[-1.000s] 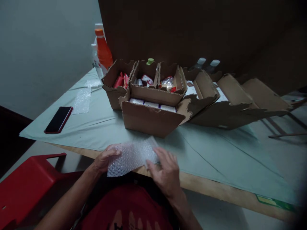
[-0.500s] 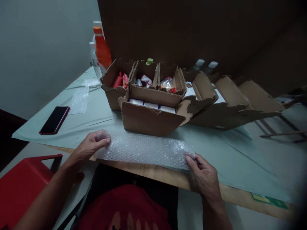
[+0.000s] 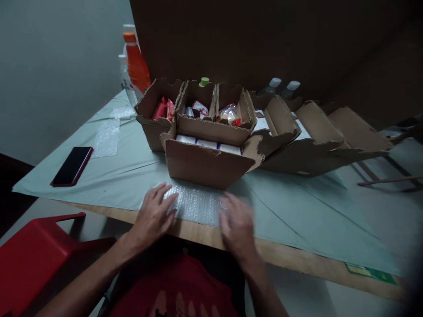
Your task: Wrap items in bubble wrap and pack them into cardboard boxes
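Observation:
A sheet of clear bubble wrap (image 3: 198,203) lies flat along the front edge of the table, just before the small cardboard box (image 3: 208,165). Over its left end rests my left hand (image 3: 152,215), fingers spread and touching the wrap. My right hand (image 3: 238,222) is at the right end of the sheet, blurred by motion. Its fingers point forward, but whether they pinch the wrap is unclear. Inside the small front box, several white packs (image 3: 207,144) with purple edges show at the top.
Behind stand cardboard bins (image 3: 158,132) with red and foil packets. A phone (image 3: 72,166) and another bubble wrap piece (image 3: 107,136) lie left, near an orange bottle (image 3: 137,66). A red plastic stool (image 3: 36,251) is at lower left.
The bubble wrap, earlier held by both ends, now lies flat and shows a shorter length. Both hands moved inward; the left has loosened its pinch and spread its fingers.

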`<state>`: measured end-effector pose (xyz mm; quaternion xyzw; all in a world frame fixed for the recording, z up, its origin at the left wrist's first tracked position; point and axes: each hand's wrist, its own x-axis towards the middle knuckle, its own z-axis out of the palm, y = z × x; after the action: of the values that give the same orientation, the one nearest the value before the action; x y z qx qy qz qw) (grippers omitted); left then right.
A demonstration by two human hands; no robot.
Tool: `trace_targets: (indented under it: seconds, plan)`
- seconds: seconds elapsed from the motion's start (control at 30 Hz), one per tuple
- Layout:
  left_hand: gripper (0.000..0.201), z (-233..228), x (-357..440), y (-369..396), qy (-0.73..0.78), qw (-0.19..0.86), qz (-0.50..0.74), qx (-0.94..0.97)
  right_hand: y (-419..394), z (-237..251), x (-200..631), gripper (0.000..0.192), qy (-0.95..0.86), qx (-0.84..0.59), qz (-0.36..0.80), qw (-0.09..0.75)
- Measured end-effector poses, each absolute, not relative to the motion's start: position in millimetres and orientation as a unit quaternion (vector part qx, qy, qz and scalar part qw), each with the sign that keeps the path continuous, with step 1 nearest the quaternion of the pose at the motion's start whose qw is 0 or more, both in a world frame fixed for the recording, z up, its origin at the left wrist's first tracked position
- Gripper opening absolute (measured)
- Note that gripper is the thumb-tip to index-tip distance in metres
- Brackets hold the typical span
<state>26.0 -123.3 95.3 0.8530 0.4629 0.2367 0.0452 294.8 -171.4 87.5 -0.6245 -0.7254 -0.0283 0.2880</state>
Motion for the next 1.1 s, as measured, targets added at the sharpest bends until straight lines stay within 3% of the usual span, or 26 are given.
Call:
trace_targets:
  seconds: [0.1,0.2,0.47,0.67,0.83,0.97,1.1]
  plan:
    - [0.034,88.6,33.9,-124.0,0.460,0.053,0.174,0.869,-150.9,81.7,237.3,0.032,-0.815,-0.528,0.046,0.235]
    - [0.031,77.0,23.3,-120.1,0.490,0.070,0.139,0.857,-148.0,67.6,234.6,0.032,-0.837,-0.503,0.063,0.205]
    - [0.034,61.3,11.8,-124.6,0.479,0.063,0.173,0.858,-202.9,51.5,388.9,0.043,-0.647,-0.740,-0.087,0.165]
    - [0.032,70.1,16.6,-128.8,0.496,0.070,0.193,0.843,-191.9,54.0,373.2,0.052,-0.610,-0.777,-0.046,0.147]
    - [0.036,87.0,52.0,-144.0,0.452,0.123,0.237,0.851,-179.0,56.1,362.0,0.049,-0.597,-0.771,0.022,0.220]
    - [0.033,92.1,81.9,-146.1,0.364,0.237,0.203,0.878,-180.4,81.6,359.2,0.045,-0.529,-0.785,0.118,0.300]
    - [0.046,98.1,76.2,-143.3,0.415,0.395,0.304,0.761,-179.8,110.2,316.0,0.044,-0.503,-0.741,0.207,0.394]
